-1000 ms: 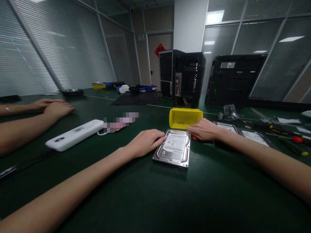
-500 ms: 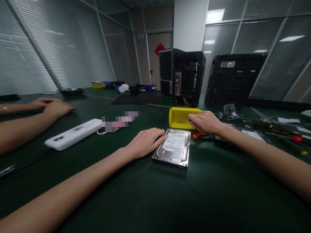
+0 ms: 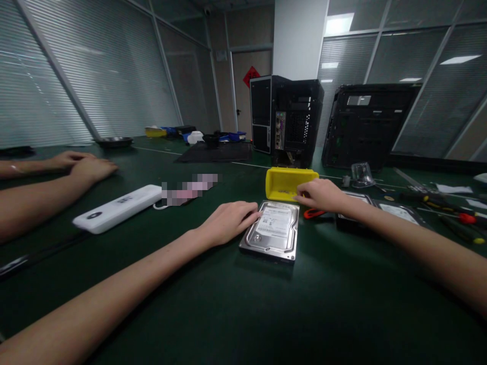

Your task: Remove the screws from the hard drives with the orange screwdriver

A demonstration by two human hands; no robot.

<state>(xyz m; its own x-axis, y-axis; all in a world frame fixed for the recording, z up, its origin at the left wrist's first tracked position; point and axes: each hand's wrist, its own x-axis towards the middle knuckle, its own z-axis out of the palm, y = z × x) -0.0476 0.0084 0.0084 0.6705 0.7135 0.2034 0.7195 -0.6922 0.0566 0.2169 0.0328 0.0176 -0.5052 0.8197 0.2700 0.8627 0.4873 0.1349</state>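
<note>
A silver hard drive (image 3: 272, 230) with a white label lies flat on the dark green table. My left hand (image 3: 232, 220) grips its left edge, with the thumb over the top face and the fingers along the far left corner. Behind the drive a yellow bin (image 3: 274, 183) opens toward me, and tiny metal pieces lie on its floor. At the bin's front right edge is my right hand (image 3: 319, 194), its fingertips pinched together. Whatever sits between those fingertips is hidden or too small to make out.
An orange-handled tool (image 3: 312, 213) and more hard drives (image 3: 397, 212) lie under and beyond my right forearm. Screwdrivers and pliers (image 3: 462, 229) are at far right. A black computer case (image 3: 287, 119) stands behind. Left are a white power strip (image 3: 117, 209) and another person's hands (image 3: 93, 170).
My right hand has drawn back slightly from inside the yellow bin toward its front edge. My left hand and the hard drive stay put; the view shifts slightly.
</note>
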